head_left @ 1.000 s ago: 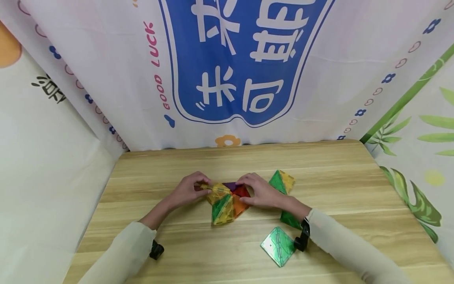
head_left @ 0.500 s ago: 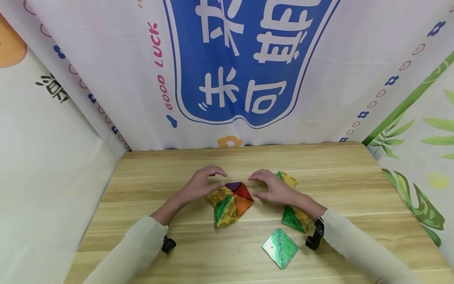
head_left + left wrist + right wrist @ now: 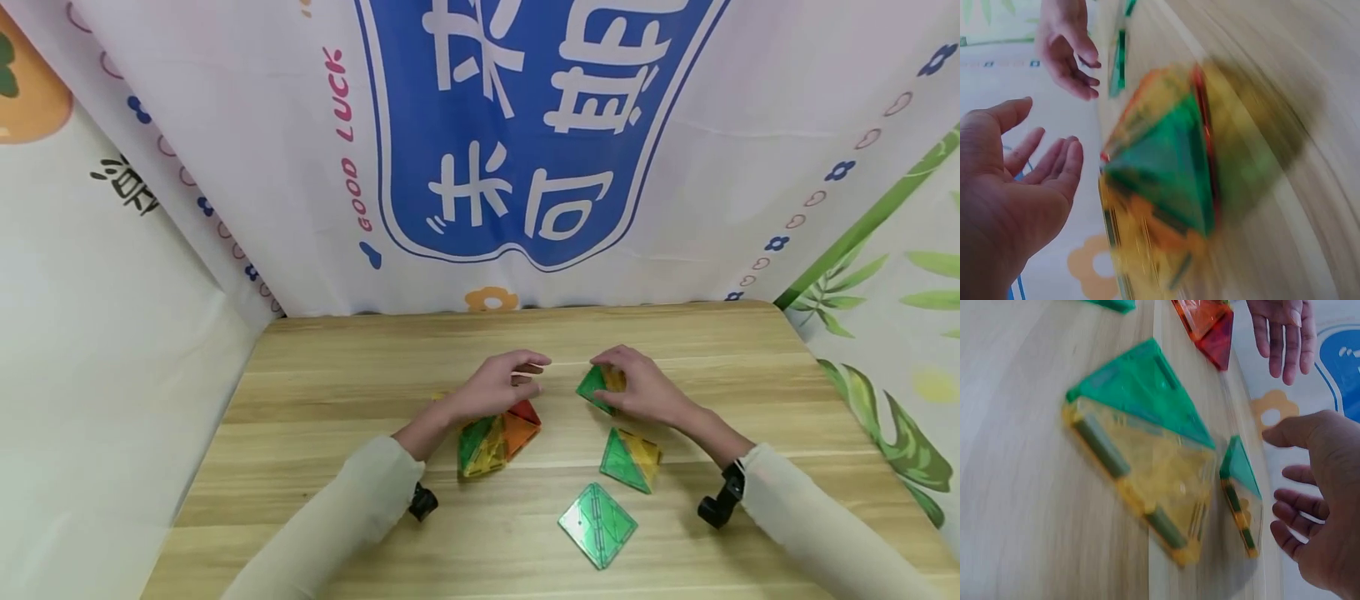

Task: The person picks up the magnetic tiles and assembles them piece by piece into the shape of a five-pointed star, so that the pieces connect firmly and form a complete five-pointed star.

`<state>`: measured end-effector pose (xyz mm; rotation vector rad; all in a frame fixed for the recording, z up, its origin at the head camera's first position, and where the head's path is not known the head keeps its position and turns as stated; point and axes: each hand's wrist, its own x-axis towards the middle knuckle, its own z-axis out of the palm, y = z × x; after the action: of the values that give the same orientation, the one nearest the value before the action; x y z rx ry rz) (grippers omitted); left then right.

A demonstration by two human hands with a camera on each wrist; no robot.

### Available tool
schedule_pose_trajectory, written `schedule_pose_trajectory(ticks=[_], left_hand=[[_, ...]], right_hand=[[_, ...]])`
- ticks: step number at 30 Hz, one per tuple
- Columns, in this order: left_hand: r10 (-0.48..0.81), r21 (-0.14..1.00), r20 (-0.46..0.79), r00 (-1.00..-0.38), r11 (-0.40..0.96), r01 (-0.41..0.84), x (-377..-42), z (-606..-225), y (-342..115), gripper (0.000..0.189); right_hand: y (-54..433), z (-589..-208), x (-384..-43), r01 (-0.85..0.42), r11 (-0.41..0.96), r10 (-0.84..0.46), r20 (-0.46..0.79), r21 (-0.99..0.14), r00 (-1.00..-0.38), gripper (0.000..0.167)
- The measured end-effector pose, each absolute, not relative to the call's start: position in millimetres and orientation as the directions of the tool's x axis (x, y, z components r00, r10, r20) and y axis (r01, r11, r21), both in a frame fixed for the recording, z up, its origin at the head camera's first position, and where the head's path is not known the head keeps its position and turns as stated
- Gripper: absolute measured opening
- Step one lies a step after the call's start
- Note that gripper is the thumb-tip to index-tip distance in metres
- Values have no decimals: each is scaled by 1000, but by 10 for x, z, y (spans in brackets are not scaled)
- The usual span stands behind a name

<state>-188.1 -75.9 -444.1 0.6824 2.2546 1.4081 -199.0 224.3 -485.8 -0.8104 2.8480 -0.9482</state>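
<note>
My left hand hovers with relaxed fingers over a raised cluster of translucent magnetic tiles in green, yellow, orange and red, hiding part of it. The left wrist view shows that hand holding nothing beside the blurred cluster. My right hand reaches around the far pair of joined green and yellow triangular tiles. In the right wrist view, its thumb and fingers are spread, apart from that pair. A nearer green and yellow pair lies flat below the right hand.
Two green triangular tiles joined into a square lie nearest the front. The wooden table meets a printed cloth backdrop at its far edge. Each wrist wears a small black camera.
Both hands came away from the tile cluster, where they were pinching tiles. The left hand moved right above it; the right hand moved right to the far green and yellow pair.
</note>
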Motion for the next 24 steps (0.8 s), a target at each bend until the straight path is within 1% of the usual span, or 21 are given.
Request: schedule_pose_trajectory(ticks=[5,10,17,20,24], left_hand=[[581,925,-149,-800,368,94,-1883,-4457,-538,55],[577,940,-216,-788,341,-7,-1848,-4531,-354,60],[582,927,-284,-762,370,-62,-1833,-4571,-148,66],[581,927,-308,-753,360,-101,-1837,-4576,-104,68],[563,930,-320,-762,339,-140,-1852,-4599,-74,66]], right_hand=[[2388,-4868,-1989,-396,741,-422,81,-542,-903,56],[2451,-4876,-1986,-369,776,-412,31,-512,-911,65],[2469,-4851,-1969,-370,759,-430,14,-536,-903,73],[2444,-4860,-1971,-366,749,-431,13,-552,-902,75],[2401,-4898,-1974,-354,728,-424,22,-587,-906,73]])
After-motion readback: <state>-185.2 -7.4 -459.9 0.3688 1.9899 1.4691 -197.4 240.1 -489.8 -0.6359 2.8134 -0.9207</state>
